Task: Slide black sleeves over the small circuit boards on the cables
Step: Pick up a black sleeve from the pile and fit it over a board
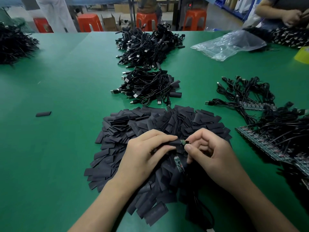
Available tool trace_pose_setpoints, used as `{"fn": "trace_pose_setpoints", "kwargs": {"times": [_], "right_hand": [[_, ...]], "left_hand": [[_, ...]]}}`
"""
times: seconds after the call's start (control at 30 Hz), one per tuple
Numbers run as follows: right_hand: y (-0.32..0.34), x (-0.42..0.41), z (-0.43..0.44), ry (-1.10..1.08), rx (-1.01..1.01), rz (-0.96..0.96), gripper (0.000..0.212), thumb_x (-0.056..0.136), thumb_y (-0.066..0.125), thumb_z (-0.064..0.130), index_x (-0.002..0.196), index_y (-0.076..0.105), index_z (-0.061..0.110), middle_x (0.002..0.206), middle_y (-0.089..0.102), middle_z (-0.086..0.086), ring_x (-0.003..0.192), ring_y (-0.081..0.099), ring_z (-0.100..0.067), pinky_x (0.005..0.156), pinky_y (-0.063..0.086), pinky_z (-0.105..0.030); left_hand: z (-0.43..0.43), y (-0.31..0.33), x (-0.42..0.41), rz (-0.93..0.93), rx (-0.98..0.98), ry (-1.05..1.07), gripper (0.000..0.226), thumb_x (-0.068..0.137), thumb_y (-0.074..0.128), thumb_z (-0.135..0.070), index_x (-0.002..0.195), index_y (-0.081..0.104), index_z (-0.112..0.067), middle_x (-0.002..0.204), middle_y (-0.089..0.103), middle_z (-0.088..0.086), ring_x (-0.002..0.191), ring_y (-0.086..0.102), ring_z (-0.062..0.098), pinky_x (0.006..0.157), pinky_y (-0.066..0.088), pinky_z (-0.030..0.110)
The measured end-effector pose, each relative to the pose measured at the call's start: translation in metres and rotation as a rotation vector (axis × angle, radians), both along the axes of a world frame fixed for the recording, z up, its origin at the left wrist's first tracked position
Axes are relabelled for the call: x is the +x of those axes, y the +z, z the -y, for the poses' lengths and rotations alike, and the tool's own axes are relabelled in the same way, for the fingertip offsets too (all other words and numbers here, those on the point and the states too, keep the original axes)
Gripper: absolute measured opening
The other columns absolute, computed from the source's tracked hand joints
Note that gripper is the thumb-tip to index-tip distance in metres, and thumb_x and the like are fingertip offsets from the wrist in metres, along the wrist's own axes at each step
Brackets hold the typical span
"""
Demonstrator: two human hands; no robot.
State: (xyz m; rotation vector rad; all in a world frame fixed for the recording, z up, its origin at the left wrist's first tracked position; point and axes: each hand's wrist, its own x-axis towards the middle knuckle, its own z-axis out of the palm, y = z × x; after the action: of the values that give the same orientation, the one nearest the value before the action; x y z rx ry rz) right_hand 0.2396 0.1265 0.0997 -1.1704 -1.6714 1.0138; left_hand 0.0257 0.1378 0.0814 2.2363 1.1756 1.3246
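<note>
My left hand (143, 153) pinches a black sleeve (173, 143) between thumb and fingers. A small green circuit board (183, 142) sticks out of the sleeve's right end, and my right hand (210, 149) grips that end with thumb and forefinger. Both hands hover over a big heap of flat black sleeves (150, 124). A second bare circuit board (178, 164) on its cable hangs just below the hands. Its cable (199, 206) trails toward the near table edge.
Two piles of sleeved cables (147, 86) (145, 46) lie further back on the green table (66, 91). Unsleeved cables with boards (270, 136) are at the right. A loose sleeve (43, 113) lies left. A plastic bag (230, 44) and another person's hands (291, 17) are far right.
</note>
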Motion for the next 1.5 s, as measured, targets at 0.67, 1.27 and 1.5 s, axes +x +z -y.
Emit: {"fn": "trace_pose_setpoints", "kwargs": {"times": [0.67, 1.27, 1.5], "right_hand": [[-0.0010, 0.0004, -0.0016, 0.030, -0.095, 0.000, 0.017, 0.096, 0.070, 0.013, 0.085, 0.070, 0.026, 0.065, 0.068, -0.005, 0.060, 0.064, -0.012, 0.062, 0.051, -0.022], [0.0023, -0.0017, 0.0023, 0.021, -0.037, 0.103, 0.022, 0.097, 0.068, 0.011, 0.079, 0.069, 0.024, 0.063, 0.068, -0.001, 0.060, 0.065, -0.011, 0.064, 0.048, -0.018], [0.0041, -0.0008, 0.0019, 0.029, -0.041, 0.125, 0.023, 0.097, 0.068, 0.011, 0.078, 0.069, 0.024, 0.063, 0.068, 0.000, 0.059, 0.064, -0.007, 0.063, 0.045, -0.013]], "left_hand": [[0.0002, -0.0010, -0.0013, -0.057, 0.035, -0.088, 0.019, 0.095, 0.076, -0.020, 0.114, 0.076, -0.014, 0.105, 0.070, -0.006, 0.097, 0.067, 0.002, 0.086, 0.051, 0.017], [0.0004, -0.0012, -0.0009, -0.077, 0.057, -0.099, 0.021, 0.093, 0.078, -0.016, 0.113, 0.078, -0.011, 0.105, 0.072, -0.003, 0.097, 0.068, 0.004, 0.087, 0.054, 0.019], [0.0006, -0.0017, -0.0006, -0.098, 0.070, -0.120, 0.020, 0.096, 0.076, -0.018, 0.114, 0.077, -0.013, 0.106, 0.071, -0.004, 0.097, 0.068, 0.004, 0.084, 0.056, 0.022]]}}
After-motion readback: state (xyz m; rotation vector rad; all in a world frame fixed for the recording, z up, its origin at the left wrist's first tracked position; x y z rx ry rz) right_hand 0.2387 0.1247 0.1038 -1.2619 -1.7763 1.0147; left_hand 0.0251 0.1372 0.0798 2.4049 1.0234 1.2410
